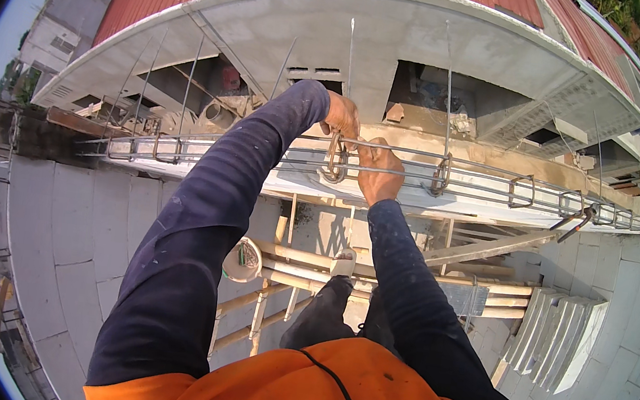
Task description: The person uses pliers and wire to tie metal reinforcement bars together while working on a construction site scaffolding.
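At the rebar cage [419,172], both hands (left [344,115], right [378,167]) grip a stirrup [334,163].

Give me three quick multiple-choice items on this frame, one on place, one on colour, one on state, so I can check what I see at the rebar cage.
1. Where are both hands?
A. On the bamboo scaffold below
B. At one rusty stirrup of the horizontal rebar cage
C. On the red roof

2. What colour are the sleeves?
A. Dark navy
B. White
C. Green

3. What state is the right hand in?
A. Hanging loose at the side
B. Open flat in the air
C. Closed around the cage bars

Answers:
1 B: the left hand and right hand meet at the rusty stirrup of the rebar cage.
2 A: both sleeves are dark navy.
3 C: its fingers curl over the bars.
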A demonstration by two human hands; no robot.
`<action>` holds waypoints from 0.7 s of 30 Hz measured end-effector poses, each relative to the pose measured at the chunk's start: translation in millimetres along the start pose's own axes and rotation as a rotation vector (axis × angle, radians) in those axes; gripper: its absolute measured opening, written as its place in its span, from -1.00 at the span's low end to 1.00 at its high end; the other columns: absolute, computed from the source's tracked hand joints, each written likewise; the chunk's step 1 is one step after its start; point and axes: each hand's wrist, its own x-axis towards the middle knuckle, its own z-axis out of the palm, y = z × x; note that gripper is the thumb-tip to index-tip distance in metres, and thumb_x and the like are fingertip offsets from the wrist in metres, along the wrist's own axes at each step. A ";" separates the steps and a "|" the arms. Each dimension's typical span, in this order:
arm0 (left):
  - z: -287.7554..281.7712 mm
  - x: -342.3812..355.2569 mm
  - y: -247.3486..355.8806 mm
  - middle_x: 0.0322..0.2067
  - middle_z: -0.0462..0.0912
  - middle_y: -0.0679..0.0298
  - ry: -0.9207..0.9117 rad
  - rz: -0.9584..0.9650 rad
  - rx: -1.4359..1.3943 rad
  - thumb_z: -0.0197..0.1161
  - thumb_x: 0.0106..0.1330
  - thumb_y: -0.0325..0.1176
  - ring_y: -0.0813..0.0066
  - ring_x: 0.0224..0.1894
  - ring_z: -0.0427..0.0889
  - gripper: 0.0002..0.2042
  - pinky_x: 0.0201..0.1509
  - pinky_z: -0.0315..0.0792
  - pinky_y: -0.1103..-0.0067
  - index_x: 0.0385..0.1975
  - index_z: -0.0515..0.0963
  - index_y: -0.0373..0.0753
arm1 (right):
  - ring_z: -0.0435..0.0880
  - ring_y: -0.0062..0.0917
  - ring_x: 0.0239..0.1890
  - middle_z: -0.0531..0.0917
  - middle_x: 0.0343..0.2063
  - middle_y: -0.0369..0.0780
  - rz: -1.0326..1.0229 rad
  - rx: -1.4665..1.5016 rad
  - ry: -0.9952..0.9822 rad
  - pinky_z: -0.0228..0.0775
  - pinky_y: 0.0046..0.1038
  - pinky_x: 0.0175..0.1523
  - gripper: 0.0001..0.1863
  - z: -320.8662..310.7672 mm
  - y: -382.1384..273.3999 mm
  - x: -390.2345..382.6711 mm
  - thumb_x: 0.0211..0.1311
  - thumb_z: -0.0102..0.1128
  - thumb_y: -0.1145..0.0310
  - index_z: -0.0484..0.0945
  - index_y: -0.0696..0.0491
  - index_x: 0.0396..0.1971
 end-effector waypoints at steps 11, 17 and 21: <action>27.5 -9.3 -13.0 -0.42 0.79 0.30 0.362 0.215 -0.071 0.33 0.26 -0.41 0.52 -0.37 0.75 -0.89 -0.29 0.57 0.52 -0.29 0.73 -0.25 | 0.48 -0.06 0.23 0.53 0.22 -0.05 -0.310 0.228 0.023 0.24 -0.02 0.40 -0.51 -109.3 -6.0 -89.8 0.38 0.27 0.16 0.57 0.03 0.25; 43.2 -24.3 8.7 -0.36 0.82 0.12 0.475 0.035 -0.110 0.24 0.25 -0.40 0.31 -0.30 0.81 -0.83 -0.13 0.63 0.41 -0.28 0.74 -0.28 | 0.66 -0.24 -0.01 0.75 -0.16 -0.14 -0.208 -0.238 -0.333 0.41 -0.13 0.16 -0.59 -117.3 -24.9 57.0 0.46 0.17 0.04 0.78 0.09 -0.25; 51.4 -34.4 22.8 -0.28 0.81 0.01 0.618 -0.066 -0.121 0.22 0.20 -0.36 0.12 -0.18 0.82 -0.75 -0.05 0.64 0.33 -0.23 0.76 -0.29 | 0.74 -0.21 -0.20 0.77 -0.36 -0.13 0.056 -0.003 -0.899 0.48 -0.17 0.03 -0.64 -81.0 8.2 125.4 0.41 0.25 0.06 0.76 0.06 -0.37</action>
